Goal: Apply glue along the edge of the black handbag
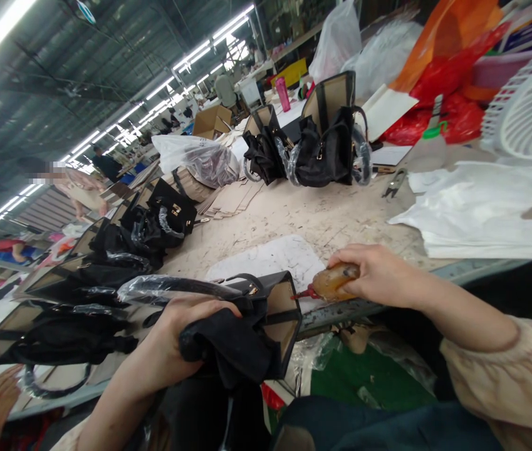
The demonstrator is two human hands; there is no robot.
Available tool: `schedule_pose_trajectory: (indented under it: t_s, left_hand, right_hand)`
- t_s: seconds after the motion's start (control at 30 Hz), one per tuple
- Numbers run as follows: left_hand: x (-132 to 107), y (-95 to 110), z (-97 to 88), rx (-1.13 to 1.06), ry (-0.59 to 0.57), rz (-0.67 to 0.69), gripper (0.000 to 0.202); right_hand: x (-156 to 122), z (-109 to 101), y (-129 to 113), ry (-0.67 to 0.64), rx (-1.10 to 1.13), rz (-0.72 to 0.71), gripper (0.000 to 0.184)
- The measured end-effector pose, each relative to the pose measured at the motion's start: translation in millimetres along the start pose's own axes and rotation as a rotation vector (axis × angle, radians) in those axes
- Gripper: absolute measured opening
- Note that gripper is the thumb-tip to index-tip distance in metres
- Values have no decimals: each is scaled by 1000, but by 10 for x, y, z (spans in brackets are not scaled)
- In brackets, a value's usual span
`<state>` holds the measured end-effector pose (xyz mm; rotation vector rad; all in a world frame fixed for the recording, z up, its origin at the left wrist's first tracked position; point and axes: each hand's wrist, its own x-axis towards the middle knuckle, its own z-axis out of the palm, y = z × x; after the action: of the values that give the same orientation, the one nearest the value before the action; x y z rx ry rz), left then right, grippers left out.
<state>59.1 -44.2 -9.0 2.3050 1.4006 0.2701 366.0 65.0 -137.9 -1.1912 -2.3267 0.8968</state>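
Observation:
My left hand (178, 335) is closed around the gathered body of a black handbag (232, 341), which lies on its side at the table's front edge. The bag's tan-and-black panel (284, 313) faces right, and one handle (176, 288) is wrapped in clear plastic. Between the fingers of my right hand (378, 275) is a squeeze bottle (336, 282) with amber contents and a red nozzle. The nozzle tip is at the rim of the tan panel; whether it touches cannot be told. A white sheet (266, 257) lies on the table behind the bag.
More black handbags stand along the left (148, 219) and at the back (326, 150). To the right are snips (393, 183), white cloth (477, 213), a clear bottle with a green collar (428, 150) and a white basket (529, 113). Another person's hand (0, 391) is at lower left.

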Motion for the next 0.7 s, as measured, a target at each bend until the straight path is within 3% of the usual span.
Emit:
schedule_pose_trajectory:
  t_s: [0.13, 0.43, 0.7]
  left_hand:
    - [-3, -4, 4, 3, -8, -3, 31]
    - [-25, -12, 14, -4, -36, 4, 40]
    - [-8, 1, 10, -33, -15, 16, 38]
  right_hand:
    - [-5, -16, 10, -97, 50, 11, 31]
    - [-10, -40, -5, -131, 68, 69, 31]
    - [-33, -53, 8, -60, 75, 88, 32]
